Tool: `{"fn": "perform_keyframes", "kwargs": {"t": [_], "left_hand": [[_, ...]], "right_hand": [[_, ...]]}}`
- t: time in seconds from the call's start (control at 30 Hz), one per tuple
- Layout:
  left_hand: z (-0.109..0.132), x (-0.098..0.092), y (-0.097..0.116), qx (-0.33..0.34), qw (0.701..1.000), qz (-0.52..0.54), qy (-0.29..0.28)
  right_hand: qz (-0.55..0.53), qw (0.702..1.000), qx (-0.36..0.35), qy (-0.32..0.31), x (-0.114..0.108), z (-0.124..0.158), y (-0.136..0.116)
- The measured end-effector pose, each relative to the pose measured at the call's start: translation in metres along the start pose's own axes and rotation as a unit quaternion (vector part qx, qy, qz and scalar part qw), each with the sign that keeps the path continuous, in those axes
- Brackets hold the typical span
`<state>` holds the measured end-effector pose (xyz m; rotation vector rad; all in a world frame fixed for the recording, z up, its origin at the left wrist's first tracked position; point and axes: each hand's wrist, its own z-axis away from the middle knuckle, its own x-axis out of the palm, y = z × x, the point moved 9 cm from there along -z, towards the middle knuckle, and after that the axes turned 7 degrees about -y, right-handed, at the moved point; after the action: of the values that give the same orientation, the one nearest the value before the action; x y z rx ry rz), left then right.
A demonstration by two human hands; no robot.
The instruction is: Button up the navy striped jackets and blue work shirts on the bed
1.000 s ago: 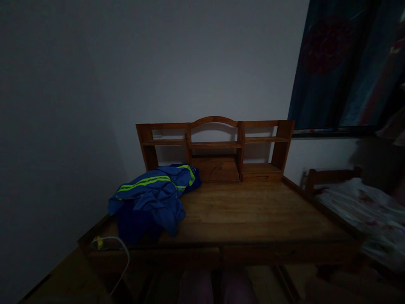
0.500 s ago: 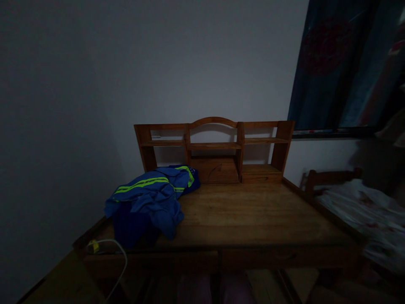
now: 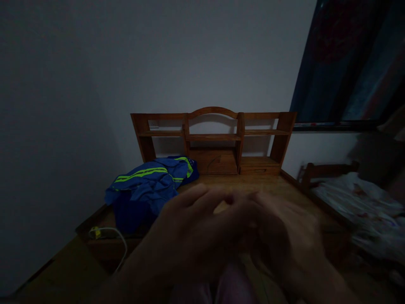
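My left hand (image 3: 199, 232) is raised over the front of the wooden desk. Its fingers stretch to the right and overlap my right hand (image 3: 291, 232), with a small gap showing among them. Nothing is visible in the left hand. Motion smears the right hand, and its fingers are partly hidden behind the left, so their shape is unclear. Left of both hands, a blue garment (image 3: 148, 181) with yellow-green stripes lies rumpled on the desk (image 3: 249, 181), apart from them. Darker blue cloth (image 3: 129, 217) shows beneath it.
A low wooden shelf unit (image 3: 211, 137) stands along the desk's back edge, against the wall. A pale cable (image 3: 122, 238) with a yellow piece (image 3: 95, 232) hangs over the front left corner. To the right, whitish plastic sheeting (image 3: 363, 211) lies beside a wooden chair back or rail (image 3: 330, 169).
Both of my hands have come up into view from below and met over the desk front. The desk and shelf sit slightly higher in view. The blue garment lies as before.
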<state>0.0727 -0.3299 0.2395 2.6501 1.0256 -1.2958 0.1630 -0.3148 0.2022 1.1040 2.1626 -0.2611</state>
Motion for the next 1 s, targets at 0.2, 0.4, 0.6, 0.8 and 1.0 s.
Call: {"fn": "perform_keyframes", "kwargs": {"t": [0.2,0.4,0.6,0.8,1.0], "left_hand": [[0.009,0.141,-0.017,0.005,0.984,-0.082,-0.156],[0.047,0.237,-0.042,-0.065,0.986,-0.041,-0.149],[0.071,0.272,-0.055,-0.131,0.983,-0.022,-0.124],[0.075,0.278,-0.057,-0.141,0.982,-0.021,-0.127],[0.077,0.28,-0.059,-0.14,0.98,-0.013,-0.141]], "right_hand": [[-0.018,0.987,0.095,-0.129,0.109,0.032,0.049],[-0.082,0.977,0.127,-0.152,0.203,0.067,0.08],[-0.086,0.978,0.09,-0.166,0.238,0.077,0.087],[-0.078,0.975,0.095,-0.186,0.25,0.081,0.089],[-0.093,0.971,0.1,-0.196,0.25,0.08,0.088]]}}
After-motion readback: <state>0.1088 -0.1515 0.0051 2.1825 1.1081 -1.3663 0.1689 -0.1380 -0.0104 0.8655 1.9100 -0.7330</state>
